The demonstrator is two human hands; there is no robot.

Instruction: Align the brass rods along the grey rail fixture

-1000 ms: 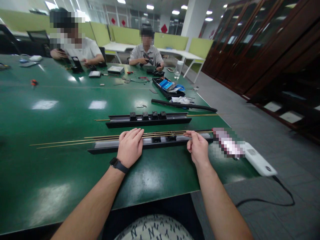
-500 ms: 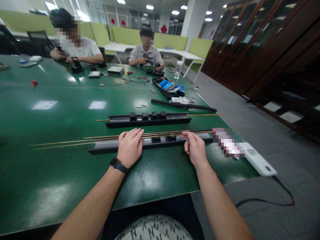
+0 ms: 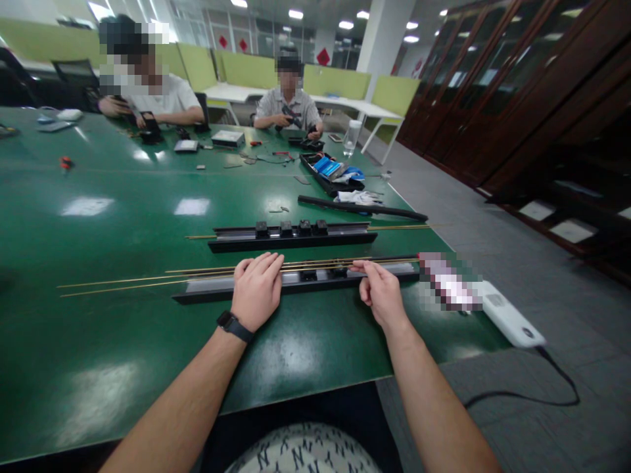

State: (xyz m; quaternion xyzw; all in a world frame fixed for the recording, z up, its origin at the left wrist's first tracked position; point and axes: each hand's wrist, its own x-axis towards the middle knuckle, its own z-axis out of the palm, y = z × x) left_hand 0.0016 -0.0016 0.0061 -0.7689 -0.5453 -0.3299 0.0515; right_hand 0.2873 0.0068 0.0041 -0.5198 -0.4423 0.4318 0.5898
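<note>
On near channel (image 3: 211,287), L hand (image 3: 257,289) at 9 o'clock covers rods (image 3: 315,264), grip unclear; R hand (image 3: 380,289) at 3 pinches one, prob. aligning, next needing level hold.

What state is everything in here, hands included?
Near black channel: open side up
Far black channel: open side up, four black blocks inside
Brass-coloured rods: lying lengthwise over the near black channel
Left hand: palm down over the rods
Right hand: fingertips pinched at a rod
Smartwatch: strapped on, screen dark
Clear bottle: upright
White device: cable attached
</note>
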